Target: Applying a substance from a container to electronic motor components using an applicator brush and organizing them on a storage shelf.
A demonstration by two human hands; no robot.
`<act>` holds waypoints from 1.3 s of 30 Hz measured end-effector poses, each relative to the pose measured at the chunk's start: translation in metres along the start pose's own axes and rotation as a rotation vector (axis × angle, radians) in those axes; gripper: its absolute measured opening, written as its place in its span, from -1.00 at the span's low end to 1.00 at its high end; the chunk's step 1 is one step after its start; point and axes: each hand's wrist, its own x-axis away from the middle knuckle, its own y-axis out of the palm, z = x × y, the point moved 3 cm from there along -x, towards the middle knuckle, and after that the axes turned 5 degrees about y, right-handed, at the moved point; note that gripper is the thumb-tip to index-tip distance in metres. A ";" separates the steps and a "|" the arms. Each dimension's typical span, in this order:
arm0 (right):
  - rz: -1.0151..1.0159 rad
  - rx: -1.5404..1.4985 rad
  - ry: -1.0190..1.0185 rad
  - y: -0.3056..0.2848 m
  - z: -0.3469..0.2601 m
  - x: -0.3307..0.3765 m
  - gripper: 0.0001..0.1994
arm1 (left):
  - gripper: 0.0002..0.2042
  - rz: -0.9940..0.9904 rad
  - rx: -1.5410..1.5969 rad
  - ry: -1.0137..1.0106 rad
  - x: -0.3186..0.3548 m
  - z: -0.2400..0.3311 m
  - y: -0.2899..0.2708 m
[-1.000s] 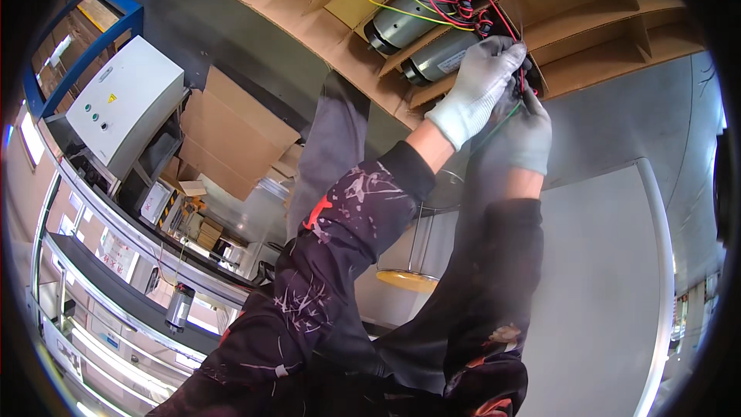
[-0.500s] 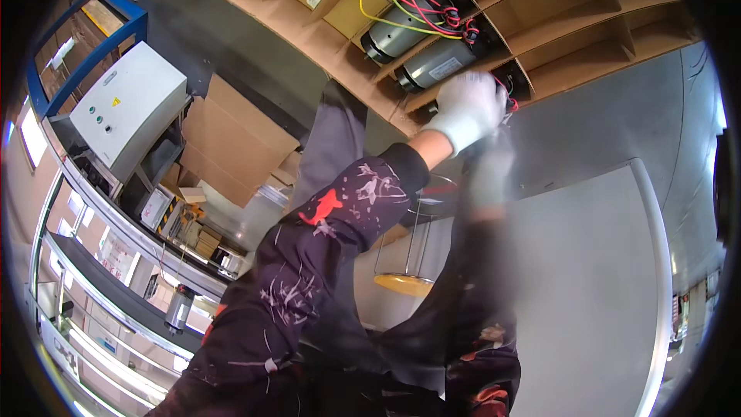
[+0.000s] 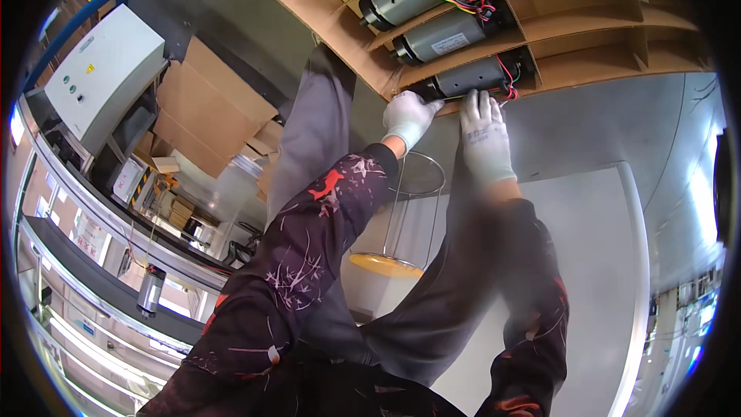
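Note:
A grey cylindrical motor [image 3: 467, 77] with red wires lies in the nearest cell of a cardboard divider box [image 3: 532, 69]. At this motor's left end, my gloved left hand [image 3: 411, 117] is curled round the box's near cardboard edge, its thumb pointing right. My gloved right hand [image 3: 486, 135] lies against the same edge below the wired end, fingers stretched out. Its fingertips reach the motor's side; whether they press on it I cannot tell. Beyond lie a second motor [image 3: 444, 38] with a white label and a third motor [image 3: 401, 0] with red and yellow-green wires.
A round-seated stool [image 3: 386, 265] stands below my arms, between my legs. To the left are a white control box [image 3: 104, 69] with buttons, a folded cardboard sheet [image 3: 204, 100] and a conveyor rail [image 3: 116, 235]. A large pale panel [image 3: 579, 262] is at the right.
My left hand has moved off the motor's wired end to the cell's left near corner. My right hand has come up from below to the near edge. The nearest motor now shows more fully.

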 end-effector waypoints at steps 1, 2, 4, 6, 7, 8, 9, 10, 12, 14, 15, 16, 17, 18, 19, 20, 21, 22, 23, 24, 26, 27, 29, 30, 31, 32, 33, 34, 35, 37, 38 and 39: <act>-0.035 0.174 -0.105 0.007 -0.003 0.000 -0.46 | -0.55 0.026 -0.041 -0.049 -0.001 -0.001 -0.002; -0.071 0.350 -0.209 0.015 -0.005 0.000 -0.49 | -0.55 0.026 -0.028 -0.052 -0.001 0.001 -0.003; -0.072 0.369 -0.292 0.020 -0.010 -0.001 -0.52 | -0.51 0.108 0.035 -0.136 -0.001 0.003 -0.003; -0.179 0.336 -0.213 0.029 -0.022 -0.010 -0.52 | -0.49 0.074 0.042 -0.178 -0.012 -0.007 -0.003; -0.211 0.314 -0.164 0.035 -0.031 -0.018 -0.49 | -0.50 0.084 0.029 -0.101 -0.021 -0.019 -0.006; -0.201 0.309 -0.183 0.037 -0.040 -0.026 -0.49 | -0.51 0.097 0.012 -0.025 -0.027 -0.031 -0.009; -0.202 0.269 -0.107 0.045 -0.039 -0.023 -0.47 | -0.57 0.065 0.071 0.015 -0.018 -0.033 -0.006; -0.198 0.234 -0.031 0.044 -0.039 -0.024 -0.44 | -0.57 0.059 0.081 0.009 -0.005 -0.034 -0.003; -0.255 0.270 -0.008 0.046 -0.046 -0.036 -0.42 | -0.61 0.271 -0.084 0.219 0.026 -0.029 -0.006; -0.401 0.338 0.167 0.051 -0.033 -0.040 -0.44 | -0.45 0.094 -0.383 0.326 0.068 -0.004 -0.008; -0.387 0.387 0.157 0.047 -0.032 -0.038 -0.47 | -0.45 0.099 -0.444 0.449 0.091 0.003 -0.014; -0.382 0.405 0.161 0.048 -0.026 -0.042 -0.47 | -0.48 0.050 -0.422 0.560 0.108 0.007 -0.020; -0.412 0.417 0.208 0.057 -0.014 -0.045 -0.50 | -0.50 -0.077 -0.343 0.535 0.123 0.012 -0.022; -0.435 0.406 0.239 0.055 -0.020 -0.053 -0.52 | -0.52 -0.199 -0.281 0.488 0.131 0.007 -0.032; -0.470 0.398 0.248 0.054 -0.027 -0.060 -0.56 | -0.52 -0.191 -0.280 0.490 0.126 0.001 -0.038; -0.464 0.404 0.251 0.051 -0.029 -0.062 -0.56 | -0.54 -0.247 -0.278 0.487 0.120 -0.006 -0.038; -0.374 0.364 0.186 0.046 -0.028 -0.055 -0.54 | -0.56 -0.309 -0.266 0.493 0.118 -0.009 -0.035; -0.271 0.310 0.112 0.044 -0.033 -0.053 -0.50 | -0.56 -0.298 -0.268 0.497 0.117 -0.012 -0.039; -0.022 0.303 0.054 0.056 -0.012 -0.040 -0.54 | -0.58 -0.267 -0.294 0.513 0.113 -0.001 -0.038; -0.041 0.310 0.020 0.054 -0.006 -0.036 -0.48 | -0.59 -0.237 -0.331 0.513 0.106 0.001 -0.036; -0.247 0.058 0.098 0.017 -0.029 -0.045 -0.45 | -0.59 -0.228 -0.341 0.497 0.099 -0.008 -0.042; -0.109 -0.053 0.192 -0.017 -0.035 -0.046 -0.43 | -0.57 -0.224 -0.317 0.505 0.099 -0.005 -0.046; 0.306 -0.138 0.265 -0.073 -0.039 -0.062 -0.38 | -0.56 -0.199 -0.300 0.510 0.096 -0.001 -0.056; 0.441 -0.163 0.301 -0.090 -0.033 -0.074 -0.40 | -0.54 -0.165 -0.291 0.516 0.095 0.003 -0.058; 0.428 -0.139 0.326 -0.096 -0.028 -0.088 -0.39 | -0.51 -0.136 -0.282 0.520 0.097 0.006 -0.059; 0.415 -0.117 0.350 -0.098 -0.025 -0.103 -0.38 | -0.51 -0.138 -0.280 0.523 0.098 0.006 -0.060; 0.372 -0.084 0.407 -0.092 -0.028 -0.118 -0.38 | -0.48 -0.071 -0.249 0.537 0.094 0.003 -0.063; 0.332 -0.040 0.464 -0.085 -0.029 -0.129 -0.38 | -0.46 -0.001 -0.212 0.559 0.090 0.004 -0.067; 0.385 0.014 0.454 -0.078 -0.034 -0.130 -0.32 | -0.44 -0.002 -0.189 0.540 0.088 0.004 -0.068; 0.609 -0.300 0.399 -0.061 -0.028 -0.126 -0.37 | -0.45 0.083 -0.133 0.553 0.082 0.007 -0.079; 0.746 -0.503 0.366 -0.057 -0.024 -0.124 -0.39 | -0.45 0.166 -0.077 0.563 0.080 0.008 -0.087; 0.755 -0.602 0.411 -0.055 -0.026 -0.125 -0.42 | -0.46 0.138 -0.052 0.513 0.079 0.011 -0.096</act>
